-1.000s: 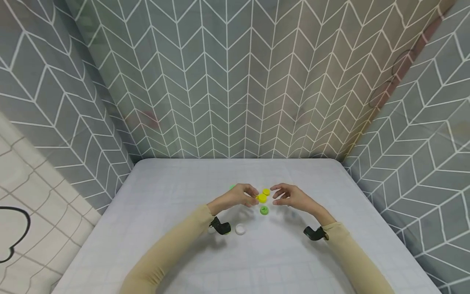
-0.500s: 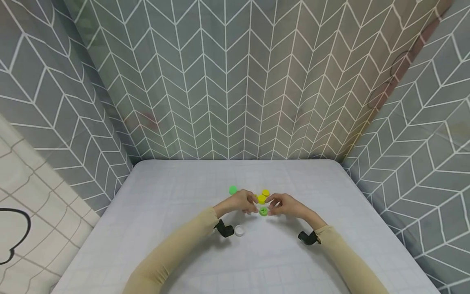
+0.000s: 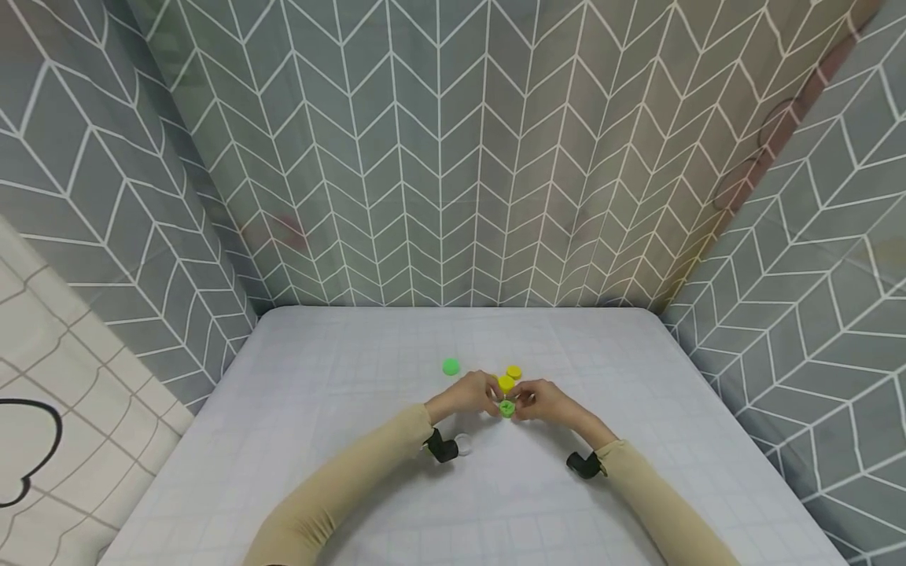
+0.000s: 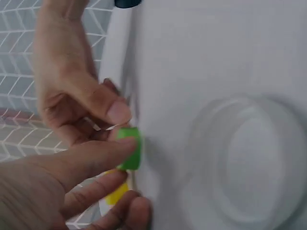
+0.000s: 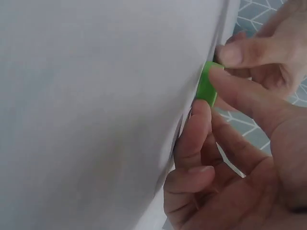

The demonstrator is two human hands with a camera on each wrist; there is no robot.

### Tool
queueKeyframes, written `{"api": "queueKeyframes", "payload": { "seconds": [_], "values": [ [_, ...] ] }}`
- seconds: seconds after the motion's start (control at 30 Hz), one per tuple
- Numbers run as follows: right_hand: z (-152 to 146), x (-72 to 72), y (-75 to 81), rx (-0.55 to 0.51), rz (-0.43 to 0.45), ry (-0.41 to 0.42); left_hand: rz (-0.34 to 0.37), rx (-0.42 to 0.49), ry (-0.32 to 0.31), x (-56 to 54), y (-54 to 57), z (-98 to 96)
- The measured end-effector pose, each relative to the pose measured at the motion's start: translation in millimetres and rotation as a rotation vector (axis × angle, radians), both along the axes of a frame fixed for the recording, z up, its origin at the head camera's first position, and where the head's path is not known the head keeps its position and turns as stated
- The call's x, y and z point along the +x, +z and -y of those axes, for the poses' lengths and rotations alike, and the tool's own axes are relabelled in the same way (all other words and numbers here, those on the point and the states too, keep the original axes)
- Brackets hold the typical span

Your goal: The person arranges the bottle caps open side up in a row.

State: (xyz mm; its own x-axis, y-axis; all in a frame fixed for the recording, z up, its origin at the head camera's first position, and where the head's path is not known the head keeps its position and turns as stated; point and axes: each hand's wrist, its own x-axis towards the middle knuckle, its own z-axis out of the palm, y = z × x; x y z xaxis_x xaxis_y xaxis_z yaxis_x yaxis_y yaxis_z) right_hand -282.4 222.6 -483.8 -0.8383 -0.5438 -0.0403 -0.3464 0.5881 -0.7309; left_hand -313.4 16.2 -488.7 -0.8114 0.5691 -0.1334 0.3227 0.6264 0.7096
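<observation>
Between the fingertips of both hands is a small green cap [image 3: 507, 409], its patterned face turned up in the head view. My left hand [image 3: 476, 393] pinches it from the left, with the thumb laid on its side in the left wrist view. From the right, my right hand [image 3: 548, 401] grips the same cap; in the right wrist view its thumb and a curled finger touch the green edge [image 5: 207, 86]. Just beyond the fingers lies a yellow cap [image 3: 506, 384], and behind it a second yellow cap [image 3: 513, 371].
A flat, lighter green round piece [image 3: 451, 367] lies at the back left of the hands. Near the left wrist is a white round cap [image 3: 463, 445], partly covered by the black wrist camera [image 3: 443, 448]. Patterned curtains [image 3: 439, 157] stand behind the white-covered table [image 3: 354, 338].
Both hands have come nearer the body and closed in on the green cap, which they now hold. Earlier they were beside the yellow caps. The lighter green piece has come into full view.
</observation>
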Motion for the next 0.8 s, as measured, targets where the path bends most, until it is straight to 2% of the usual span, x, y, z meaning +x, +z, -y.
{"api": "queueKeyframes", "payload": {
  "seconds": [0.13,0.3,0.53,0.7,0.8],
  "values": [
    [5,0.7,-0.6,0.019,-0.033,-0.021,-0.075,-0.034,-0.004,3.6,-2.5,-0.4],
    [7,3.1,2.7,0.015,-0.033,-0.036,-0.087,-0.029,-0.006,8.1,0.1,0.9],
    [5,3.4,9.2,0.034,-0.067,-0.024,-0.09,0.081,-0.033,9.5,4.3,6.9],
    [3,1.9,20.6,0.021,-0.076,-0.034,-0.092,0.142,-0.02,7.6,10.8,10.5],
    [3,1.8,26.7,-0.004,-0.061,-0.044,-0.069,0.189,-0.012,7.0,15.6,11.7]
  ]
}}
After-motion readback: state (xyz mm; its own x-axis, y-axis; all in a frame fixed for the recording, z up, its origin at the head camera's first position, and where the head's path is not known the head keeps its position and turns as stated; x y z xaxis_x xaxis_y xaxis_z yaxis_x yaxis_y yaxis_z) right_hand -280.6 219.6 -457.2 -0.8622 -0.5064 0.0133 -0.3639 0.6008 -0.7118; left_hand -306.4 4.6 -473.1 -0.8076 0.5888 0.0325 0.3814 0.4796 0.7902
